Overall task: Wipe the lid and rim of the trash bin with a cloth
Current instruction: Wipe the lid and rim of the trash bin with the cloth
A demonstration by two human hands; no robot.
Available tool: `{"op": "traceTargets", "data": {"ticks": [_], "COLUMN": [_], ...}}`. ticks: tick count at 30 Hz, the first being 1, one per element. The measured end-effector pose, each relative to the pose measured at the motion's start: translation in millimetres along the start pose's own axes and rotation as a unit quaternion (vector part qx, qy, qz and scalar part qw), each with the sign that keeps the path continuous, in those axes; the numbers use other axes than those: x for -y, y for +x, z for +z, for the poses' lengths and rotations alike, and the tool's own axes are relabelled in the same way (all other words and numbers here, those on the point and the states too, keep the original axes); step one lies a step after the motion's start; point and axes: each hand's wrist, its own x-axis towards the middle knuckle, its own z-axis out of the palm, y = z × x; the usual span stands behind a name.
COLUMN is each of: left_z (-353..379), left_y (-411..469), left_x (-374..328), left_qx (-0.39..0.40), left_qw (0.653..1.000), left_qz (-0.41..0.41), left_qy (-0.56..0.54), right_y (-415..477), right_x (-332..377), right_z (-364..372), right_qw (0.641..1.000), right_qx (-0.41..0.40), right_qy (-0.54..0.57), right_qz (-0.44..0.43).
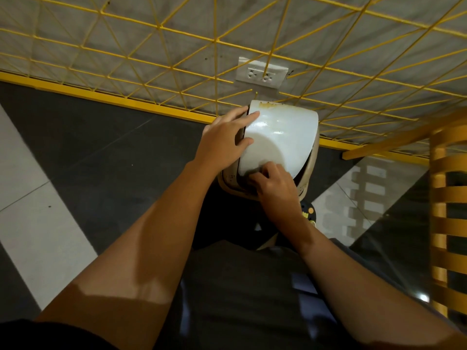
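Two bare forearms reach down past a dark shirt (242,286) to the trash bin (307,170) on the floor by the wall.

The left hand (223,140) lies flat against the left side of the white lid (280,137), its grip wide, with straight fingers and thumb resting on the surface as if steadying it. The right hand (274,184) sits at the lid's near edge, over the beige rim (228,180). Its fingers are curled, but I cannot tell whether that grip holds a cloth, since none shows. The lid's long axis runs away from the person toward the yellow wire grid (214,41). A brownish stain (267,105) marks its far edge, so dirt lies beyond the right hand, with the left hand's fingertips nearer to it.
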Motion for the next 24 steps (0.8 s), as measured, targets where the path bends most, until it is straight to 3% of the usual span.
{"op": "traceTargets", "data": {"ticks": [2,4,7,10,17,20,24], "left_z": [1,2,4,5,5,4,2], "left_y": [-1,0,0,0,0,1,3], "left_x": [0,-1,-2,-3,-5,-6,-10], "left_qx": [-0.004,-0.005,-0.006,-0.006,-0.01,-0.014,-0.033], "left_qw": [1.0,1.0,1.0,1.0,1.0,1.0,0.997], "left_qz": [0.002,-0.001,-0.004,-0.004,-0.003,-0.002,0.007], "left_qy": [-0.002,-0.006,-0.009,-0.007,0.003,0.021,0.075], "right_y": [-8,-14,-11,-3,-17,-17,-7], "right_x": [-6,-9,-9,-7,-8,-9,-11], "right_z": [1,-2,-11,-16,-2,-5,-17], "right_qw": [1.0,0.997,0.966,0.935,0.957,0.949,0.929], "right_qx": [0.015,-0.027,-0.094,-0.155,-0.005,-0.009,-0.08], "right_qy": [0.005,0.059,0.177,0.21,0.174,0.199,0.225], "right_qz": [0.01,0.043,0.161,0.241,0.23,0.243,0.284]}}
